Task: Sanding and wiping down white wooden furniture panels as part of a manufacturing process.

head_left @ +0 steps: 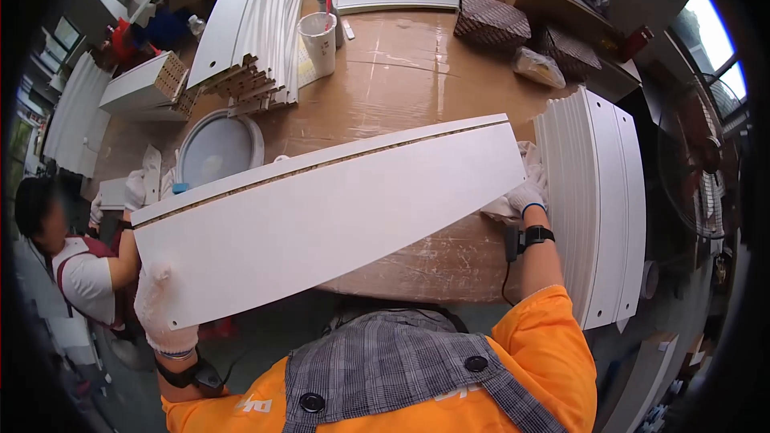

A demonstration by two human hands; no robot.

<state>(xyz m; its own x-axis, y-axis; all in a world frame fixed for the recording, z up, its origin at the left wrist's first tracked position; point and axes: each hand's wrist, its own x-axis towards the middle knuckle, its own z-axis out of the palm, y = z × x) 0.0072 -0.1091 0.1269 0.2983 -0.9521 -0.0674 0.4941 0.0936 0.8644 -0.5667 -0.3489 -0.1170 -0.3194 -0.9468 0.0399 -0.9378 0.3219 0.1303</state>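
Observation:
A long white board (321,220) with a grooved far edge and small holes near its ends slants across in front of me. My left hand (156,305), in a whitish work glove, is closed on its left end, the thumb lying on the face. At the right end my right hand (527,195), gloved too, grips the edge; its fingertips are partly hidden. A crumpled pale cloth (499,208) lies beside and partly behind that hand. Close on the right stands a row of similar white boards (613,208), set on edge.
The brown-covered table (393,56) bears a stack of white boards (233,16), a white bucket (319,44), a round grey-lidded tub (220,152) and patterned dark boxes (492,20). A co-worker (92,273) stands at the left. A fan (698,156) is at the far right.

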